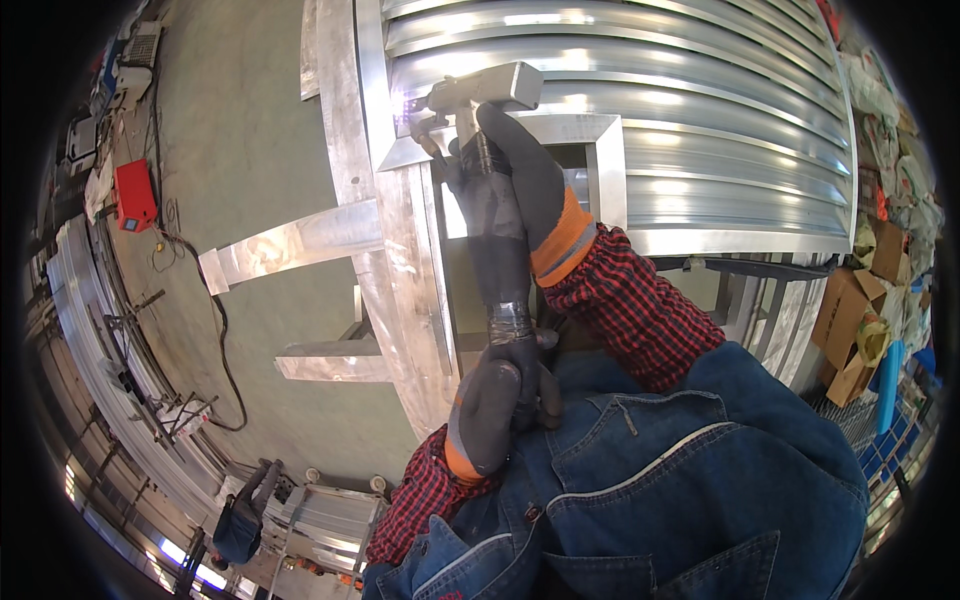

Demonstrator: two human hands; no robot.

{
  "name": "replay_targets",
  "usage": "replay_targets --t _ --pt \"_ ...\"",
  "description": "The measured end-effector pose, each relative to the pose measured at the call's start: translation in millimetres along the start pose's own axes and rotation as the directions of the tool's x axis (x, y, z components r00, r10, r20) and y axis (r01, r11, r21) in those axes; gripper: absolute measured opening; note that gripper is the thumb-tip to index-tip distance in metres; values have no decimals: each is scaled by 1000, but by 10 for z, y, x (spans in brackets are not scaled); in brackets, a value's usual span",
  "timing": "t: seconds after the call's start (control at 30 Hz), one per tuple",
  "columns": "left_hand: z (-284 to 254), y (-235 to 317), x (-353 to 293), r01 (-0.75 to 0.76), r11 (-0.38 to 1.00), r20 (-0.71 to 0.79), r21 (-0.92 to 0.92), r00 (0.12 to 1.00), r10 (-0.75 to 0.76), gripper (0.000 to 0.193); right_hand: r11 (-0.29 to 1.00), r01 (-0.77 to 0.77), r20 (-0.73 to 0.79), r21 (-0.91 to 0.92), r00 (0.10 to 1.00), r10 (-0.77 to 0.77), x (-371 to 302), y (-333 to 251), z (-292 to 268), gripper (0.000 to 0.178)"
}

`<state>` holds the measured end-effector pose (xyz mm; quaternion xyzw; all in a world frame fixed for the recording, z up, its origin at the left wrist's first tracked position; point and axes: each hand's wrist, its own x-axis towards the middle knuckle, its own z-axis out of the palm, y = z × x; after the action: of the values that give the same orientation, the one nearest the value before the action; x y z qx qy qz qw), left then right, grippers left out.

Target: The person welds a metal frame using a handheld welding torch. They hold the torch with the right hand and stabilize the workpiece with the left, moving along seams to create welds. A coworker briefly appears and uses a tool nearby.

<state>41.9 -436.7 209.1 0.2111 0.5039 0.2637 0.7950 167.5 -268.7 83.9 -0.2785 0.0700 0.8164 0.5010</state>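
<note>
A grey-beige handheld welding torch (pixel 500 88) lies across the corner of an aluminium louvred panel (pixel 700 145). A bright violet-white glow shows at its tip, against the panel's side frame (pixel 372 75). My right hand (pixel 530 170), in a dark glove with an orange cuff, is closed round the torch's grip just below its head. Black tape wraps the thick cable sleeve (pixel 497 255) that runs from the grip toward my body. Close to my waist, my left hand (pixel 490 405), gloved alike, is closed on that sleeve; some of its fingers are hidden.
Flat metal bars (pixel 300 240) form a support under the panel's left side. A red box (pixel 135 195) with cables stands on the floor at left, near long stacked metal profiles (pixel 130 350). Another person (pixel 240 525) is at the lower left. Cardboard boxes (pixel 845 325) lie at right.
</note>
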Motion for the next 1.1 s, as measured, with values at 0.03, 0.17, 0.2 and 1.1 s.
replay_targets --t 0.03,0.17,0.2,1.1 --pt "2 -10 -2 -4 1000 2 9 1000 4 70 1000 -1 6 14 1000 1 -1 4 -6 24" --pt "19 -39 -14 -25 999 9 41 1000 25 70 999 -17 13 30 1000 17 -18 7 -26 23" --pt "26 -44 -20 -31 999 10 40 999 31 70 999 -27 15 17 1000 27 -31 -5 -32 23" --pt "276 -269 -282 -72 997 -108 25 991 74 69 994 -6 156 -112 988 23 -298 78 -170 36"
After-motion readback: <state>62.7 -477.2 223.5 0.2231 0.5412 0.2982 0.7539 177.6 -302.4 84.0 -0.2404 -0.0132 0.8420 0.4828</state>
